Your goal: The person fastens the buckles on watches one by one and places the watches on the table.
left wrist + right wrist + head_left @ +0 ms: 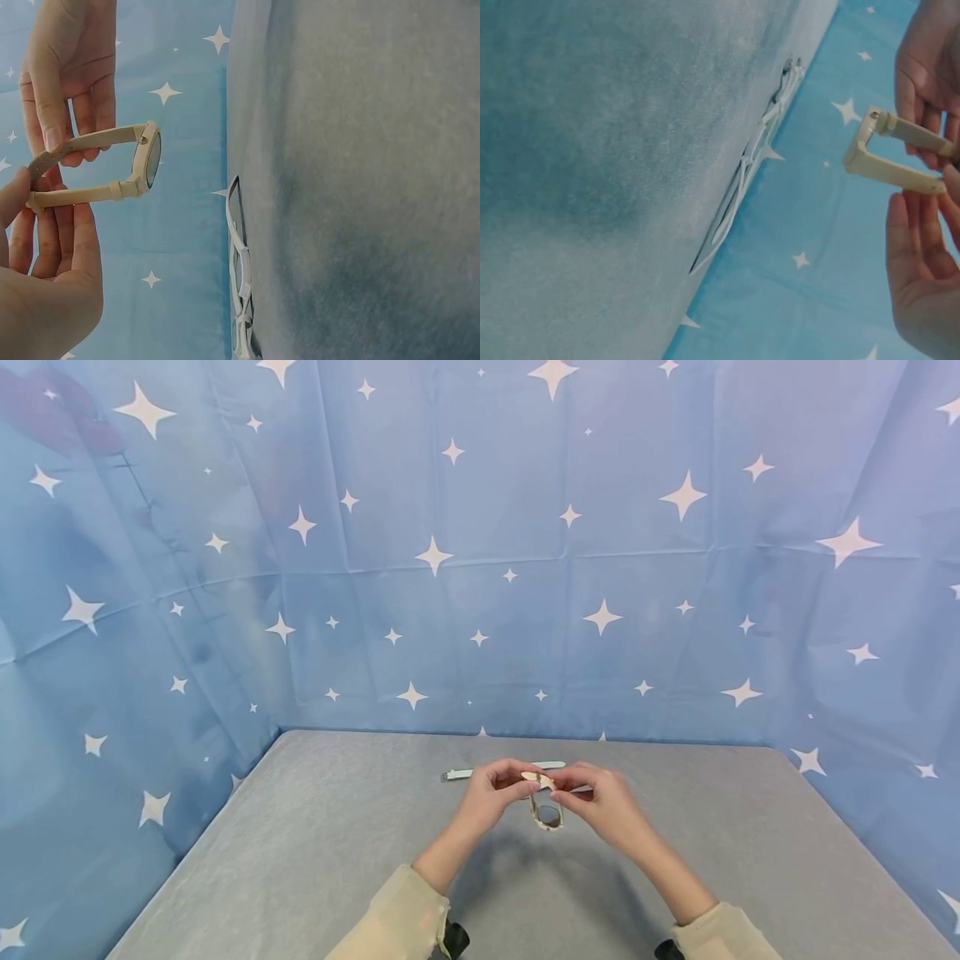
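Above the grey table [262,860], the cream watch [550,816] hangs in the air between two hands, its case lowermost and its strap rising on two sides to the fingers. The left hand [486,793] pinches one strap end between thumb and fingers. The right hand [606,802] pinches the other side of the strap in the same way, thumb against it. The two ends come together between the fingertips, so the watch forms a loop; the fingers partly cover the join, and I cannot tell whether it is fastened.

Beyond the hands, near the table's far edge, lies a long, thin white item [459,774], partly hidden by the hands in the head view and too small to make out fully. Both forearms wear cream sleeves [397,914], with a black band [455,937] showing near each cuff. A blue backdrop [517,602] with white stars stands behind and along the sides.
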Demonstrator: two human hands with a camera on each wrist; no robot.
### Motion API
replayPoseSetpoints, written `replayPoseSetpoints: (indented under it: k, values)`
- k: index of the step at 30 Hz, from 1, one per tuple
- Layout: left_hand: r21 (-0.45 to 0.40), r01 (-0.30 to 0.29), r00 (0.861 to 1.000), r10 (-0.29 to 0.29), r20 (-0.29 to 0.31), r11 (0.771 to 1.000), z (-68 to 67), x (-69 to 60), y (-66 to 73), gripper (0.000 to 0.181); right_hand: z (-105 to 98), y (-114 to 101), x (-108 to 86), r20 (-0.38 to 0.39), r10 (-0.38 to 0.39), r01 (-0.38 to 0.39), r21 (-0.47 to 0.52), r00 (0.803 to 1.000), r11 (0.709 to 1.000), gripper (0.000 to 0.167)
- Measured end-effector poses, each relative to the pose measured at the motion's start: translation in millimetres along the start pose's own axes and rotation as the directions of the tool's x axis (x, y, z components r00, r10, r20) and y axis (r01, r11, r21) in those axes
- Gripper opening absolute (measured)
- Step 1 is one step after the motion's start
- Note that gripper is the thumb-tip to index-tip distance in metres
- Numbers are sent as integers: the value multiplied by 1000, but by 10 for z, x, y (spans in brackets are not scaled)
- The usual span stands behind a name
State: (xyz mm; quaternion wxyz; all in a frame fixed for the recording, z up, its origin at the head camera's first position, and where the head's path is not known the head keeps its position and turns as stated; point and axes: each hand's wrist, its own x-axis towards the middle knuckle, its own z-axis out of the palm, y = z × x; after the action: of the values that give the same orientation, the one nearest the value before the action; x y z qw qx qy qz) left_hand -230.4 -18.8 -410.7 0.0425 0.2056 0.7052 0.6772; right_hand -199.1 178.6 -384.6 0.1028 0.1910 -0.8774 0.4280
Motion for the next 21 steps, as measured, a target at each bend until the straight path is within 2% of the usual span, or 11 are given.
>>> replayPoseSetpoints:
  k: [8, 21]
  values:
    - [-17, 6, 1000, -7, -13, 1000, -3, -13, 59, 24, 41, 18, -41, -68, -25, 28, 40, 997, 999, 19]
    - [-138, 53, 999, -52, 14, 989, 1, -19, 47, 31, 69, -33, -56, -115, -6, 14, 62, 993, 998, 16]
